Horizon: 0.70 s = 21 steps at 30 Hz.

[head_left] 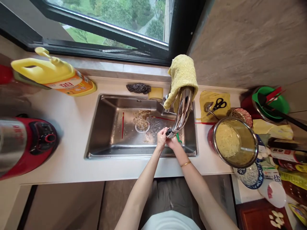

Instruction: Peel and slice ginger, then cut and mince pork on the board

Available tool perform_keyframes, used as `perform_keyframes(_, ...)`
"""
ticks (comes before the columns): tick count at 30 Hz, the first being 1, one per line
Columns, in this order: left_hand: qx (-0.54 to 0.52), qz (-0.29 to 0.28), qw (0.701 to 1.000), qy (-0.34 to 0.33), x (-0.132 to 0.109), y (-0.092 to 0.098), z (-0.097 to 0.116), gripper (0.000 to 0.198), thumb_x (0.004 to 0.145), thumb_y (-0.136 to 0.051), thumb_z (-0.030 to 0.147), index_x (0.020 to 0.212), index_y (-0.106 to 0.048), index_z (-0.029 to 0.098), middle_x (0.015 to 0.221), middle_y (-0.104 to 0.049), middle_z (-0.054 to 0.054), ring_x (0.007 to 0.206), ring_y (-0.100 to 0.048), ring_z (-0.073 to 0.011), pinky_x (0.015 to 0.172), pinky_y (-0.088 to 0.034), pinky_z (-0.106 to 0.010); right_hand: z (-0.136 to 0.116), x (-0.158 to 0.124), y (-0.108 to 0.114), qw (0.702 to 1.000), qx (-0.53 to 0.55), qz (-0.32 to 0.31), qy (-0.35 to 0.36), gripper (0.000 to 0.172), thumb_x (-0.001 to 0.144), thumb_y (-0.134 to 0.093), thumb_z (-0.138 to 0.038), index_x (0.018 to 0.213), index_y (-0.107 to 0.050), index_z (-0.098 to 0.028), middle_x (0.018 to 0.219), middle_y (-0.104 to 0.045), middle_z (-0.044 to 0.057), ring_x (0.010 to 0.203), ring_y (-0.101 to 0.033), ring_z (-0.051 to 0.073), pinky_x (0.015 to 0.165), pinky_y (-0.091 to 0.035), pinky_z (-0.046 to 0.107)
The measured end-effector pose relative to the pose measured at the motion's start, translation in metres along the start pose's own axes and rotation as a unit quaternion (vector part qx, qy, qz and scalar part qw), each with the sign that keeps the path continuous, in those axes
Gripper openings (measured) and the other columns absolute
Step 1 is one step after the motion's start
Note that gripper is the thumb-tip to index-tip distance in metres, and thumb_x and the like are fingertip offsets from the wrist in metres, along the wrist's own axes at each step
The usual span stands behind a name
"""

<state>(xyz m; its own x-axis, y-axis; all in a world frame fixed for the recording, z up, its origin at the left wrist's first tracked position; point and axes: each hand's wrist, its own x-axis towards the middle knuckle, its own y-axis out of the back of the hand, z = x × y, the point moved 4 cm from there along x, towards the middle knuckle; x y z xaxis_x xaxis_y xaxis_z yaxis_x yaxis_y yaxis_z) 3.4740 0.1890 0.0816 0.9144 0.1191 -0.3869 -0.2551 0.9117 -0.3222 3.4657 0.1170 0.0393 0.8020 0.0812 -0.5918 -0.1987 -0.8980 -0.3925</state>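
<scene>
Both my hands meet over the steel sink, right under the spout of the chrome faucet. My left hand is curled closed beside the spout tip; what its fingers grip is hidden. My right hand, with a thin bangle on the wrist, is closed against it, and a small green object pokes out beside its fingers. A yellow cloth is draped over the top of the faucet. Food scraps lie heaped on the drain, and a red chopstick lies on the sink floor.
A yellow oil jug lies on the counter at the left, a red cooker nearer. A steel scourer and sponge sit behind the sink. At the right are scissors on a yellow cloth, a steel bowl of shredded food and a green bowl.
</scene>
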Motion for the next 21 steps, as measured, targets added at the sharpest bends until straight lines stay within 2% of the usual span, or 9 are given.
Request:
perform_keyframes(3,-0.033,0.022,0.999,0.010,0.002,0.006,-0.011,0.025,0.070,-0.060,0.039,0.075,-0.056,0.014,0.065,-0.056,0.002,0.059,-0.049,-0.0084,0.060,-0.040,-0.020,0.000,-0.008,0.014,0.998,0.055,0.004,-0.042,0.017,0.076,-0.049,-0.033,0.076,-0.059,-0.019,0.071,-0.064,0.002,0.068,-0.060,0.016,0.057,-0.051,0.027)
perform_keyframes(6,-0.009,0.020,1.000,0.014,0.001,0.010,-0.021,0.026,0.069,-0.061,0.039,0.078,-0.054,0.015,0.067,-0.054,0.003,0.059,-0.047,-0.0065,0.060,-0.040,-0.018,-0.004,-0.020,0.028,0.994,0.087,0.018,-0.062,0.008,0.068,-0.050,-0.023,0.071,-0.056,-0.019,0.064,-0.063,0.000,0.060,-0.060,0.014,0.055,-0.050,0.025)
perform_keyframes(8,0.014,-0.002,1.000,0.014,0.001,0.010,-0.024,0.026,0.066,-0.063,0.037,0.077,-0.055,0.015,0.069,-0.054,0.003,0.061,-0.047,-0.0069,0.062,-0.040,-0.019,-0.008,-0.026,0.034,0.993,0.096,0.030,-0.066,0.007,0.064,-0.050,-0.019,0.070,-0.054,-0.019,0.062,-0.063,-0.002,0.057,-0.059,0.012,0.054,-0.050,0.024)
perform_keyframes(11,0.072,-0.066,0.995,-0.001,0.001,0.004,-0.019,0.024,0.063,-0.066,0.034,0.074,-0.057,0.014,0.071,-0.056,0.001,0.066,-0.049,-0.0088,0.065,-0.040,-0.020,-0.014,-0.032,0.040,0.993,0.087,0.044,-0.062,0.009,0.062,-0.053,-0.018,0.071,-0.054,-0.019,0.060,-0.062,-0.003,0.052,-0.057,0.010,0.051,-0.048,0.022)
perform_keyframes(14,0.171,-0.113,0.978,-0.022,0.001,0.001,-0.008,0.022,0.063,-0.066,0.033,0.071,-0.059,0.013,0.070,-0.059,0.000,0.066,-0.051,-0.0112,0.064,-0.041,-0.021,-0.020,-0.034,0.042,0.996,0.049,0.053,-0.043,0.013,0.062,-0.060,-0.023,0.073,-0.055,-0.019,0.060,-0.060,-0.004,0.051,-0.056,0.009,0.048,-0.046,0.020)
perform_keyframes(18,0.297,-0.105,0.947,-0.068,0.004,0.008,0.007,0.016,0.065,-0.063,0.029,0.070,-0.062,0.013,0.069,-0.063,-0.002,0.067,-0.055,-0.0139,0.063,-0.041,-0.022,-0.025,-0.033,0.033,0.997,-0.034,0.064,-0.006,0.020,0.060,-0.064,-0.031,0.072,-0.056,-0.018,0.062,-0.059,-0.003,0.051,-0.053,0.009,0.045,-0.043,0.019)
perform_keyframes(21,0.395,-0.104,0.908,-0.095,0.005,0.015,0.013,0.012,0.067,-0.059,0.025,0.070,-0.063,0.014,0.069,-0.064,-0.005,0.070,-0.057,-0.0162,0.065,-0.041,-0.023,-0.026,-0.028,0.021,0.991,-0.108,0.071,0.032,0.020,0.061,-0.061,-0.034,0.070,-0.057,-0.017,0.063,-0.059,-0.002,0.051,-0.052,0.009,0.046,-0.043,0.019)
